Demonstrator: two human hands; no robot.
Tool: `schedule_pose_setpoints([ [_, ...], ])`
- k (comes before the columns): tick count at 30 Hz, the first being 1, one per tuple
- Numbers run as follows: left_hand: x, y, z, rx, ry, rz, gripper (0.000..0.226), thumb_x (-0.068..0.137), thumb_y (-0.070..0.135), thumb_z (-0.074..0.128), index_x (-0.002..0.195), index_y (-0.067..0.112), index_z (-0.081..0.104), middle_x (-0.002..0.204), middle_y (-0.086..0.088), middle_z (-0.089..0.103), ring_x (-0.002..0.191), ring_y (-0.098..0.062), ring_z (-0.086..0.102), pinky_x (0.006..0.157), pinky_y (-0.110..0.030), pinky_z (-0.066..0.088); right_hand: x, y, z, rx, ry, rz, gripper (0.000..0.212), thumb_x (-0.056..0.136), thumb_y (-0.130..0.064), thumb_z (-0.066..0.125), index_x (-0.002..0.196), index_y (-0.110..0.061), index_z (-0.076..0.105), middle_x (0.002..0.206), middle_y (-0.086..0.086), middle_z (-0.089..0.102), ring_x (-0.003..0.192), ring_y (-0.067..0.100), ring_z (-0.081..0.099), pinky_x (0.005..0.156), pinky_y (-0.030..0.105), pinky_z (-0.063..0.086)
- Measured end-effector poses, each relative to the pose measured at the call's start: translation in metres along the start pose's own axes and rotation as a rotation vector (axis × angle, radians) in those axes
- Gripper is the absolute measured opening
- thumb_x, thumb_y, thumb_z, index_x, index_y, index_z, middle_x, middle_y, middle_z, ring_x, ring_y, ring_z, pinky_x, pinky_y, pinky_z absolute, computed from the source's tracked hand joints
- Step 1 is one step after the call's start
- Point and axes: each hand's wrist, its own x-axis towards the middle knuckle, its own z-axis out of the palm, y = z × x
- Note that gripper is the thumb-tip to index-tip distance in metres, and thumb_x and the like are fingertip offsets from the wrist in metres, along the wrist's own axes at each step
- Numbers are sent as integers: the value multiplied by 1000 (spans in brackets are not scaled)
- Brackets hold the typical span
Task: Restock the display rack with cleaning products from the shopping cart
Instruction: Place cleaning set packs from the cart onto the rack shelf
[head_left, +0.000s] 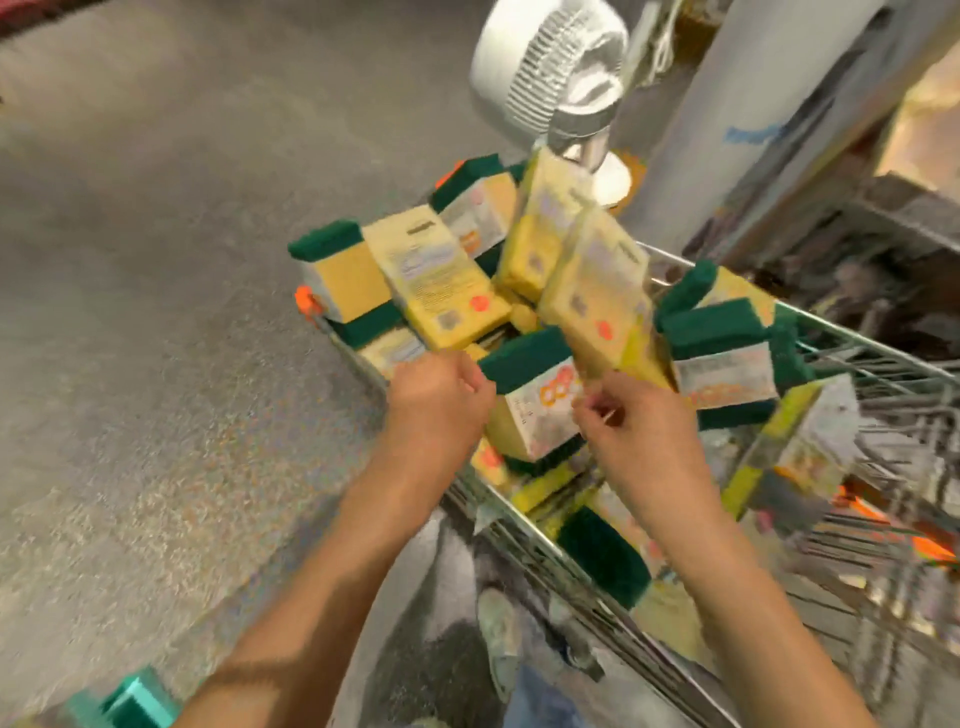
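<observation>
The wire shopping cart is piled with several wrapped sponge packs, yellow with green scouring pads. My left hand is curled against the left edge of a green-topped sponge pack that stands upright between both hands. My right hand pinches the lower end of a yellow sponge pack, which sticks up and away above the pile with a second yellow pack right behind it. The picture is blurred by motion. No display rack can be made out.
A white fan on a stand rises just beyond the cart's far end, beside a pale column. Grey floor spreads to the left. A teal object lies at the bottom left. My shoe shows beside the cart.
</observation>
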Motion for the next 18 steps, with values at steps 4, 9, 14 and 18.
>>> schedule_pose_setpoints([
  [4,43,22,28,-503,-76,-178,11,82,21,61,73,16,65,70,-3,65,70,-21,62,71,-26,52,24,50,-18,218,65,254,5,84,-10,64,84,-12,68,63,-5,54,62,15,51,55,21,33],
  [9,103,53,66,-546,-8,-266,36,87,34,61,113,9,62,111,-8,62,105,-26,58,90,-34,46,76,84,-14,602,56,519,22,86,-11,61,107,-4,64,81,7,64,76,21,59,76,37,48],
  [14,139,66,91,-443,-145,-243,33,86,33,64,92,1,69,91,-10,70,87,-27,67,77,-34,54,136,80,2,604,81,545,29,92,-14,51,119,-7,57,104,2,61,90,16,56,81,34,48],
  [18,144,68,105,-482,-213,-281,32,84,22,69,106,0,65,100,-14,69,88,-27,67,77,-35,55,152,79,27,656,26,608,22,94,-13,48,112,-9,59,105,4,65,74,13,60,42,13,40],
])
